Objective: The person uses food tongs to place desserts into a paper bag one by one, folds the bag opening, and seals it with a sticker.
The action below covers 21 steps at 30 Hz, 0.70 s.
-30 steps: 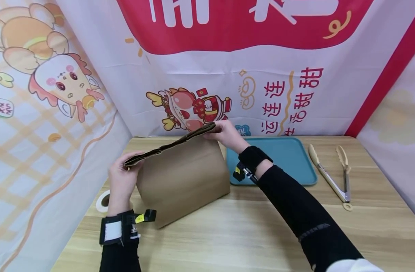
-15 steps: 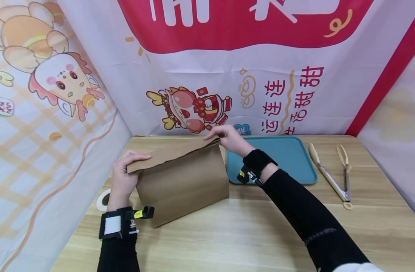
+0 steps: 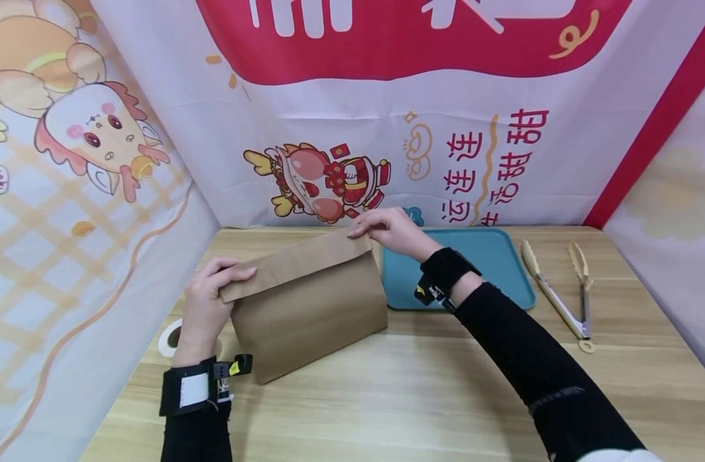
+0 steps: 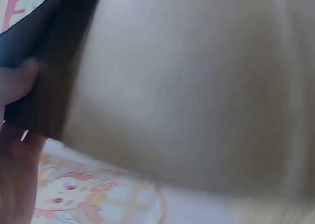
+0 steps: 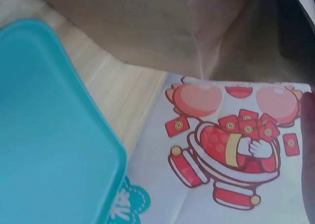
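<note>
A brown paper bag point(image 3: 314, 321) stands at a slant on the wooden table, its top folded over toward me in a wide flap. My left hand point(image 3: 209, 301) pinches the left end of that fold, thumb on the near face. At the fold's far right end, my right hand point(image 3: 390, 228) pinches the paper between thumb and fingers. In the left wrist view the bag point(image 4: 187, 86) fills most of the picture, with my thumb against the dark folded strip. The bag's inside is hidden.
Behind my right wrist lies a teal tray point(image 3: 503, 269). Metal tongs with beige tips point(image 3: 560, 308) lie spread at the right. A white tape roll point(image 3: 169, 338) sits left of the bag, partly behind my left forearm. Printed cloth walls point(image 3: 329, 102) enclose the table.
The bag's top edge has been turned over toward me, so its narrow dark opening now shows as a flat flap. My right hand has shifted slightly right and down.
</note>
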Motion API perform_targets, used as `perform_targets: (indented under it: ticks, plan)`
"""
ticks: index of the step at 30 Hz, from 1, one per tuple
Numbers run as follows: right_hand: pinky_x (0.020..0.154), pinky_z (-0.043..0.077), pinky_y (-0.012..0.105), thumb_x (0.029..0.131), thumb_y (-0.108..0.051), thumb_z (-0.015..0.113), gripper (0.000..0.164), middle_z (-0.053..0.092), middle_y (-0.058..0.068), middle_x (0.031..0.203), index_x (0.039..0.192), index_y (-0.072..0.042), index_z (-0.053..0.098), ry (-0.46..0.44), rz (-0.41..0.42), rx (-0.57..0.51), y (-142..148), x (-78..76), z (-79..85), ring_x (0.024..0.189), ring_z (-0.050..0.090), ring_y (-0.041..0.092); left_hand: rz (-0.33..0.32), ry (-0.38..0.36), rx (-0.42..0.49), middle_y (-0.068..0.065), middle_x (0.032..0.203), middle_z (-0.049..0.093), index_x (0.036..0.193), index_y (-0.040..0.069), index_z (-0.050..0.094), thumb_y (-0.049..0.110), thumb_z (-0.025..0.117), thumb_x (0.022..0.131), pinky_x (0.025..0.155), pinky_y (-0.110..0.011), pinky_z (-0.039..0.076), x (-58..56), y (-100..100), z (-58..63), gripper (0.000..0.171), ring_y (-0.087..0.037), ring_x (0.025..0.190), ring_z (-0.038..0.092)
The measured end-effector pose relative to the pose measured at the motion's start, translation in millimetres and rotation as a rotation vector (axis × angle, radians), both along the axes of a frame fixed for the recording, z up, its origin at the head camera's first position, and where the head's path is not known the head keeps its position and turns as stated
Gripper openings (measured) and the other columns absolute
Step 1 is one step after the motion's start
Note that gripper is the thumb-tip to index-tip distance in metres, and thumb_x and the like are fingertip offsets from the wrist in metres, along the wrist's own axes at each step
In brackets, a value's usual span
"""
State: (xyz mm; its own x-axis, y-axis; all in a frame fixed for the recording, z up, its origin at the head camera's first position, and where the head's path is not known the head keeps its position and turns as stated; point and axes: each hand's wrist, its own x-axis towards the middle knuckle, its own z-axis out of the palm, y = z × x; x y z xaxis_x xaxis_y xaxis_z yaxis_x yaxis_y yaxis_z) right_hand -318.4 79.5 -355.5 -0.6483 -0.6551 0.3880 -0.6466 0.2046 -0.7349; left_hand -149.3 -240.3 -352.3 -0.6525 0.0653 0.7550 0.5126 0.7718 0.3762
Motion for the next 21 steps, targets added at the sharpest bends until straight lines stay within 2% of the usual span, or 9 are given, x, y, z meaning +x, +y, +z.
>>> perform_targets:
  ticks: [2,4,7,9,12,16,19,21]
  plan:
    - [0.099,0.052,0.034,0.097,-0.002,0.054,0.029,0.074,0.004,0.114,0.099,-0.017,0.079,-0.021,-0.011,0.025,3.0,1.9,2.4,0.117,0.064,0.017,-0.006,-0.036,-0.076,-0.013,0.097,0.069,0.091,0.005,0.079,-0.021,0.071,0.072,0.088,-0.005,0.042,3.2,-1.2,4.3,0.034,-0.020,0.091,0.064]
    - [0.098,0.051,0.034,0.096,-0.008,0.056,0.025,0.073,0.002,0.114,0.099,-0.018,0.079,-0.025,-0.027,0.049,4.5,4.8,4.7,0.117,0.063,0.016,0.007,-0.089,-0.166,-0.014,0.102,0.067,0.097,0.006,0.078,-0.016,0.075,0.070,0.088,-0.014,0.042,6.7,-1.2,8.9,0.035,-0.029,0.093,0.061]
    - [0.093,0.052,0.035,0.093,-0.020,0.066,0.011,0.074,0.001,0.105,0.096,-0.018,0.076,0.017,-0.055,0.097,1.6,10.4,7.9,0.105,0.065,0.015,0.052,-0.178,-0.280,-0.014,0.107,0.063,0.110,0.012,0.076,0.006,0.084,0.071,0.086,-0.033,0.041,10.2,2.9,15.6,0.041,-0.032,0.096,0.055]
    - [0.090,0.053,0.035,0.089,-0.027,0.072,0.012,0.073,0.000,0.100,0.096,-0.017,0.071,0.059,-0.080,0.130,-3.1,13.4,9.0,0.098,0.065,0.014,0.110,-0.204,-0.331,-0.013,0.105,0.062,0.115,0.016,0.074,0.021,0.086,0.071,0.080,-0.042,0.040,10.9,8.7,20.4,0.046,-0.032,0.094,0.053]
    - [0.090,0.054,0.036,0.085,-0.028,0.075,0.025,0.070,0.001,0.099,0.103,-0.014,0.065,0.106,-0.127,0.159,-9.5,16.7,9.9,0.095,0.064,0.016,0.236,-0.188,-0.374,-0.010,0.093,0.064,0.116,0.020,0.074,0.029,0.079,0.080,0.073,-0.045,0.041,8.6,20.7,26.7,0.037,-0.031,0.085,0.054]
    - [0.094,0.053,0.037,0.084,-0.024,0.075,0.036,0.071,0.004,0.109,0.117,-0.013,0.064,0.131,-0.170,0.176,-14.3,19.4,9.6,0.101,0.064,0.017,0.393,-0.140,-0.415,-0.009,0.074,0.060,0.106,0.017,0.077,0.023,0.072,0.088,0.065,-0.047,0.041,1.2,36.1,30.4,0.020,-0.034,0.072,0.055]
    - [0.096,0.051,0.036,0.086,-0.025,0.074,0.034,0.072,0.002,0.110,0.117,-0.016,0.069,0.173,-0.199,0.204,-18.0,21.8,8.8,0.100,0.064,0.017,0.436,-0.145,-0.430,-0.011,0.073,0.062,0.097,0.010,0.077,0.023,0.072,0.088,0.065,-0.047,0.045,-6.0,44.6,29.6,0.016,-0.036,0.069,0.060]
    - [0.109,0.041,0.041,0.087,-0.030,0.072,0.028,0.073,-0.001,0.107,0.112,-0.019,0.072,0.223,-0.239,0.240,-22.5,24.9,8.8,0.101,0.065,0.016,0.426,-0.161,-0.435,-0.010,0.076,0.066,0.091,0.008,0.074,0.024,0.072,0.087,0.063,-0.045,0.047,-10.6,49.7,27.9,0.017,-0.034,0.069,0.063]
